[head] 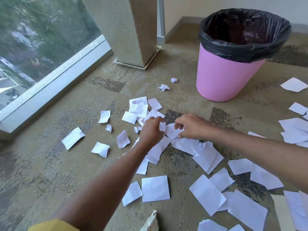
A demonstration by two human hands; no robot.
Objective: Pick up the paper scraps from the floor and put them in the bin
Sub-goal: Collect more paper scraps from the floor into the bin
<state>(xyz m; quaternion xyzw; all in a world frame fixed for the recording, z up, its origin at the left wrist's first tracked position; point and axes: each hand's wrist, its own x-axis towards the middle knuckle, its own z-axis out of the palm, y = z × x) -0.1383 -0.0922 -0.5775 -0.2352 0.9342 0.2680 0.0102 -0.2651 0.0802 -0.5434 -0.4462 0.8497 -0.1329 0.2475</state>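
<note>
A: What's the person wearing? Quick pls.
B: Only 1 bit of clothing in shot: a yellow sleeve [53, 225], bottom-left corner, on the L arm. Mustard-ish, soft-looking fabric, rounded hem edge.
A: Below the hem?
B: From there the left forearm [106, 177] is bare down to the left hand [151, 130], also bare.
A: R side?
B: Same: the right forearm [250, 144] is bare as far as the frame edge, and the right hand [191, 126] is bare. Upper arm is out of shot, so can't tell re a sleeve there.
A: Nails, marks etc.?
B: Too small and blurred to tell.
</note>
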